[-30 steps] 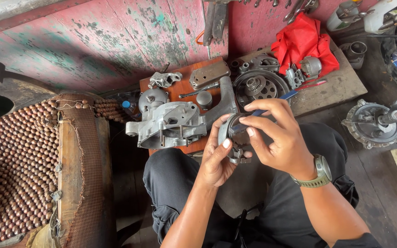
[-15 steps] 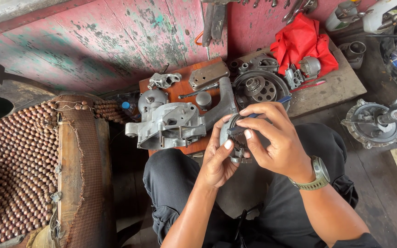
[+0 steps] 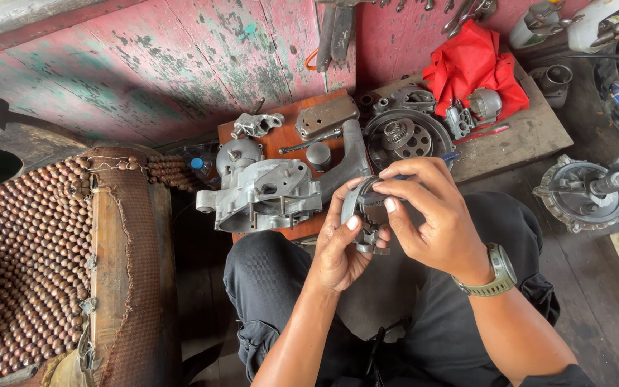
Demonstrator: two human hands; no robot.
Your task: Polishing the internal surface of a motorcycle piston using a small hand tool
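Both hands clamp a dark grey curved metal part (image 3: 364, 204): left hand (image 3: 343, 247) cups it from below, right hand (image 3: 431, 215) pinches its upper rim.

This is a small engine-repair workshop: a grey engine casing (image 3: 263, 193), a round clutch assembly (image 3: 406, 136) and other loose metal parts lie on a low wooden board (image 3: 531, 132) against a peeling pink wall (image 3: 166, 64), with tools (image 3: 334, 29) hanging above.
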